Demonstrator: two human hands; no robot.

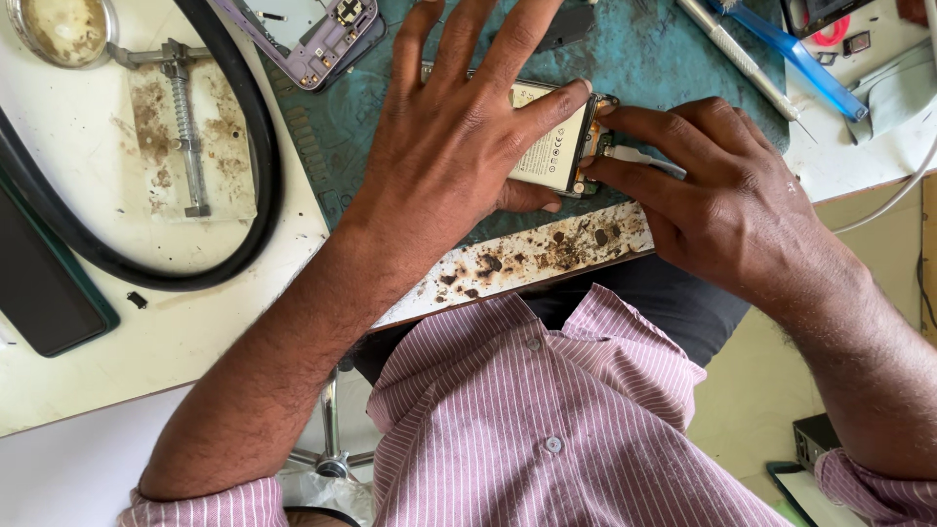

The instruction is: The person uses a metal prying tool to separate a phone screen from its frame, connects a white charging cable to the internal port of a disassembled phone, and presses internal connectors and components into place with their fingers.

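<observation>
Head view, looking down at a worktop [195, 332]; opened phone [556, 137] lies back-up on a teal mat [673, 68], just beyond the near edge, battery face exposed. Left hand [459, 137] lies flat over the phone, fingers spread, index fingertip on the phone's right end, thumb tucked against its near side; it pins the phone down. Right hand [722, 195] comes in from the right, thumb and index pressed together, pinching a small white plug [634, 156] at the phone's right end, beside a bare bit of circuit board.

Step in hand, as I judge it: working the plug at the phone's end port while the phone is held steady. Whether the plug is seated or partly out, cannot tell. Next move would call for a straight push or pull along the phone's length, left hand holding firm, no twisting at the port.

Around: purple phone frame [322, 39] far on the mat; metal clamp [185, 127] and black hose loop [254, 146] to the left; blue tool [791, 54] far right; scorch marks along the near edge.
</observation>
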